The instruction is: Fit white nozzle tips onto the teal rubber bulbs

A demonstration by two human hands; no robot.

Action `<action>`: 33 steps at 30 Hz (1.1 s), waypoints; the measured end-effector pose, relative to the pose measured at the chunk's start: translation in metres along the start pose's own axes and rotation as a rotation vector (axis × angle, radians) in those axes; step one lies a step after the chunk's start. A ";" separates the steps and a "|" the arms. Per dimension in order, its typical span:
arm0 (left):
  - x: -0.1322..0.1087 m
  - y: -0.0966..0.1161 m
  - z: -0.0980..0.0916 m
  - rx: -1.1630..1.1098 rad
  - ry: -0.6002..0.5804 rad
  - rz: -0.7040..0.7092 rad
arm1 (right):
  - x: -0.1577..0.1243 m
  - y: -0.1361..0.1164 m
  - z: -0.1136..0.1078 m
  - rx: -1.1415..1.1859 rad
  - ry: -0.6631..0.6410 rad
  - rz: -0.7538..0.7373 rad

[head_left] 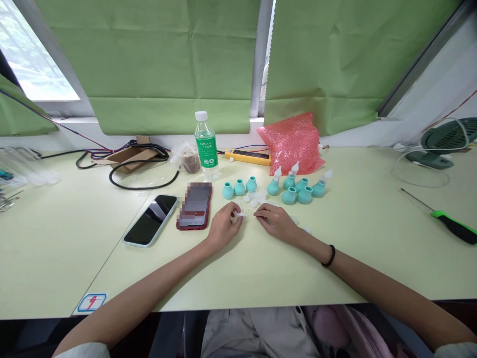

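My left hand [224, 224] rests on the pale green table [238, 268] with its fingers pinched on a small clear plastic tip [238, 214]. My right hand [274, 220] lies just to its right, fingers curled on the table by more clear tips [254, 200]; whether it holds one is hidden. Just beyond my hands stand three teal rubber bulbs [239, 188] without tips. To their right is a cluster of several teal bulbs [298, 189], some with clear tips fitted.
Two phones [195, 205] [151, 219] lie left of my hands. A water bottle [206, 146], a yellow power strip [248, 156] and pink bubble wrap [294, 141] stand behind. Black cables and a cardboard box [126, 158] are back left. A green-handled screwdriver [449, 223] and a fan [443, 141] are right.
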State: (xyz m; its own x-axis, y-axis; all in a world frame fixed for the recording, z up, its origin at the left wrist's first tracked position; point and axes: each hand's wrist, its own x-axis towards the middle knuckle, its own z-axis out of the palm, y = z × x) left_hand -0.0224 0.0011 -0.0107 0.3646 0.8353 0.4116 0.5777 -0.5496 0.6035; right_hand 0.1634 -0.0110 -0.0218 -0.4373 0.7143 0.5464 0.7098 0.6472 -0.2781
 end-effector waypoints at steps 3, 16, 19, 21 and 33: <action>-0.001 0.001 0.000 0.064 0.009 0.003 | 0.001 -0.002 -0.002 0.040 0.070 0.015; 0.001 0.003 -0.003 0.315 -0.060 0.163 | 0.007 0.004 -0.009 -0.009 0.277 0.088; 0.002 0.001 -0.003 0.267 0.012 0.148 | 0.005 0.001 -0.007 0.006 0.258 0.085; 0.003 -0.002 -0.002 0.252 0.038 0.139 | 0.005 -0.001 -0.005 0.026 0.260 0.071; 0.008 -0.006 -0.003 0.210 -0.023 0.079 | 0.003 -0.003 -0.002 0.095 0.290 0.045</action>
State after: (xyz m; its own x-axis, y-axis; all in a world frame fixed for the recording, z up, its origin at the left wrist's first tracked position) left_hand -0.0248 0.0107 -0.0091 0.4297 0.7913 0.4351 0.6853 -0.5995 0.4136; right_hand 0.1609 -0.0112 -0.0176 -0.2208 0.6456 0.7311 0.6642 0.6485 -0.3720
